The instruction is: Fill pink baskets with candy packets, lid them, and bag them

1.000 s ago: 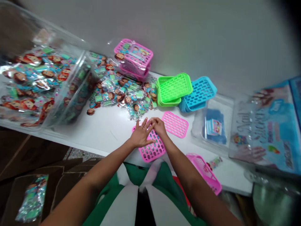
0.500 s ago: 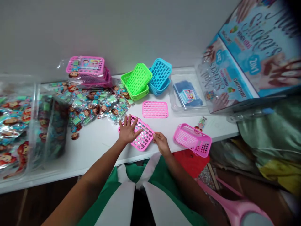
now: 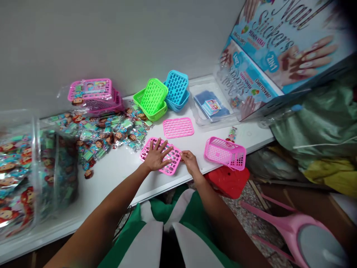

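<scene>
A pink slotted basket lid (image 3: 173, 160) lies near the table's front edge, with shiny silvery stuff showing through its slots. Spread flat on top of it is my left hand (image 3: 156, 158), fingers apart. My right hand (image 3: 190, 161) pinches the lid's right edge between thumb and fingers. Whether a basket sits under the lid I cannot tell. Just behind lies a second, loose pink lid (image 3: 178, 127). To the right, a pink mesh basket (image 3: 225, 153) rests on its side, with a small packet (image 3: 231, 134) behind it.
Small clear packets (image 3: 97, 136) are heaped at left, beside a clear plastic bin (image 3: 35, 175) of more packets. Along the wall stand stacked pink baskets (image 3: 93, 96), green baskets (image 3: 152, 98), blue baskets (image 3: 177, 89), a clear tray (image 3: 202, 121) and a nail stickers box (image 3: 256, 78). A pink chair (image 3: 290, 227) is lower right.
The camera view has shifted, so the table contents sit further left. My left hand still lies spread on the lid, a little further towards its middle. The right hand stays at its edge.
</scene>
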`<state>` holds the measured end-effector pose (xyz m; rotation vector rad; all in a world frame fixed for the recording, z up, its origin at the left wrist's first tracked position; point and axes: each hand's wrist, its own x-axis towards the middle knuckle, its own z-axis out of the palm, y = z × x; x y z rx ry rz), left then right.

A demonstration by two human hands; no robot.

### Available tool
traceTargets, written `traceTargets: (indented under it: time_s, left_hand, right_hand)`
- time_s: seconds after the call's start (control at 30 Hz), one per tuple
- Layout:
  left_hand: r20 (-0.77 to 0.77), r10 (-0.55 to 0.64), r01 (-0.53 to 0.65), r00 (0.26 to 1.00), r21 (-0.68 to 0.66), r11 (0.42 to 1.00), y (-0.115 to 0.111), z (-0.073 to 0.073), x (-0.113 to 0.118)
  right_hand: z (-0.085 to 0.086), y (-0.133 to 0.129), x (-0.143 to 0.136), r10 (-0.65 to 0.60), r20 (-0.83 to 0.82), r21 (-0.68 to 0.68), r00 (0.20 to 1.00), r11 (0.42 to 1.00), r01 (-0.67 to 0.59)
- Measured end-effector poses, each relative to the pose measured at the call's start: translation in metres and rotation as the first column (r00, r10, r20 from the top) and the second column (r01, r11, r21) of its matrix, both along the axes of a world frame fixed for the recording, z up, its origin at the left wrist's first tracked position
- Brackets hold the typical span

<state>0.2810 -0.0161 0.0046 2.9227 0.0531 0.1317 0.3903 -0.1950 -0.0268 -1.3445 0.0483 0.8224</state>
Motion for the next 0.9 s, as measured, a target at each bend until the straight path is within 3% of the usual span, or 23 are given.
traceTargets:
  time_s: [0.27, 0.57, 0.73, 0.9]
  left_hand:
    - [-0.016, 0.027, -0.028, 0.999, -0.017, 0.999, 0.006, 0.009, 0.012]
    - [0.018, -0.008, 0.009, 1.0, -0.028, 1.0, 0.01, 0.008, 0.025]
    - [-0.042, -0.043, 0.041, 0.998, -0.027, 0.999, 0.011, 0.007, 0.03]
    - [-0.098, -0.049, 0.044, 0.994, -0.049, 0.998, 0.013, 0.009, 0.036]
  right_hand:
    - [-0.009, 0.004, -0.003, -0.03, -0.083, 0.058, 0.996, 0.998, 0.035]
    - [-0.004, 0.006, -0.008, -0.033, 0.129, -0.066, 0.991, 0.997, 0.042]
    - [-0.001, 0.008, -0.005, -0.043, 0.051, 0.022, 0.998, 0.999, 0.042]
    - [-0.002, 0.006, 0.0, 0.021, 0.057, 0.01, 0.998, 1.0, -0.022]
